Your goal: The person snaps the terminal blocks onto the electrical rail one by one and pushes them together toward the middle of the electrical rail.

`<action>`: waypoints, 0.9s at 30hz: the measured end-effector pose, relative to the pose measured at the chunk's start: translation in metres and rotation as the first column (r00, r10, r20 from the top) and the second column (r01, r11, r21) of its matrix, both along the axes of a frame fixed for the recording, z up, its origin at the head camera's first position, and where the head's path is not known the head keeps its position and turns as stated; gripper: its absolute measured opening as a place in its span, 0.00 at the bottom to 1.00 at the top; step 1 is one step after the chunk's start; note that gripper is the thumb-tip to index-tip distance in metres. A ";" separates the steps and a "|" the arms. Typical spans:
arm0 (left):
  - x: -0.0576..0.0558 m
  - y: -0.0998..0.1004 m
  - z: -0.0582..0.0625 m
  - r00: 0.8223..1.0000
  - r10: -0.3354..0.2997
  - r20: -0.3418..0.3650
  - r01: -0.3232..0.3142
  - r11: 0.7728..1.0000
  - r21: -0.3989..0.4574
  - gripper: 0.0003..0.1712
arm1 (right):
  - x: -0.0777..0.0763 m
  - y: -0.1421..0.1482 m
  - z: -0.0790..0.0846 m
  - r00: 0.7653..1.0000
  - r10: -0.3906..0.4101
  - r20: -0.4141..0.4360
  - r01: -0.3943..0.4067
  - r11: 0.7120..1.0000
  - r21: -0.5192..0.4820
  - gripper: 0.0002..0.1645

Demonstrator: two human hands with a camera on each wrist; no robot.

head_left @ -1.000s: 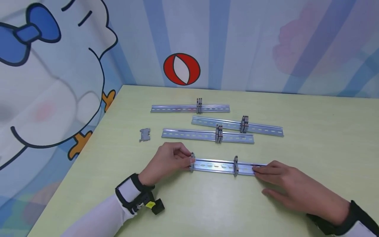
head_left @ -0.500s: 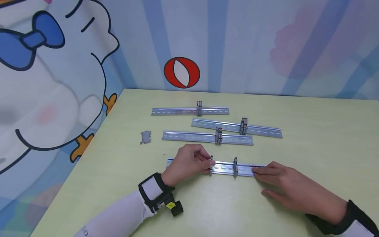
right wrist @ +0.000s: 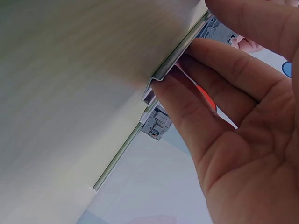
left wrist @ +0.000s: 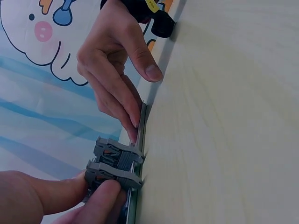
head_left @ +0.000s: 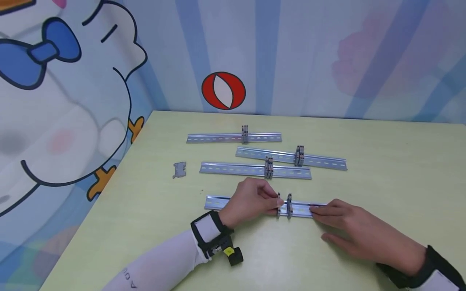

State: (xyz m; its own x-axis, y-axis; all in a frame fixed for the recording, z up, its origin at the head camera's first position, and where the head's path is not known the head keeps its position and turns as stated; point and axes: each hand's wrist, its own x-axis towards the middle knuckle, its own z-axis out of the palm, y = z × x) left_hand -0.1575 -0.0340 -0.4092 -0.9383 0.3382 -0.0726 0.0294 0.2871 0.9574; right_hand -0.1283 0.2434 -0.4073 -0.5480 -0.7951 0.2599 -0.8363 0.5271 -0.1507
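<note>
A slotted metal DIN rail [head_left: 217,202] lies nearest to me, running left to right. My left hand [head_left: 251,202] pinches a grey terminal block [left wrist: 112,175] between thumb and fingers, seated across the rail. Just right of it a second grey terminal block [head_left: 289,207] stands upright on the same rail, and the left wrist view has a narrow gap between the two. At the rail's right end, my right hand [head_left: 358,228] rests extended fingertips on the metal, its thumb held apart over the table. The right wrist view shows those fingers along the rail's end [right wrist: 161,77].
Behind lie three more DIN rails: a front one [head_left: 233,168], a slanted one [head_left: 325,162] and a back one [head_left: 214,138], each bearing a small upright group of terminal blocks. A loose flat terminal block [head_left: 179,169] lies left. A printed wall [head_left: 306,60] borders the table.
My left hand has slid the terminal block rightward along the near rail, from its left end to close beside the second block. My right hand has stayed at the rail's right end.
</note>
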 end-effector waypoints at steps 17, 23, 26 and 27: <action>0.000 0.012 -0.001 1.000 0.005 -0.021 -0.006 1.000 -0.009 0.07 | 0.000 -0.001 0.002 1.000 -0.005 0.008 0.005 1.000 0.011 0.27; 0.001 0.012 0.002 1.000 -0.014 -0.016 0.014 1.000 -0.013 0.07 | 0.000 -0.001 0.002 1.000 -0.001 0.006 0.001 1.000 0.008 0.27; 0.001 0.013 0.003 0.999 -0.025 -0.040 0.024 0.999 -0.042 0.07 | 0.000 -0.001 0.001 1.000 0.017 -0.005 -0.017 1.000 -0.009 0.27; 0.001 0.014 0.004 0.998 -0.027 -0.048 0.025 0.998 -0.052 0.07 | 0.000 -0.001 0.001 1.000 0.023 -0.006 -0.023 1.000 -0.013 0.27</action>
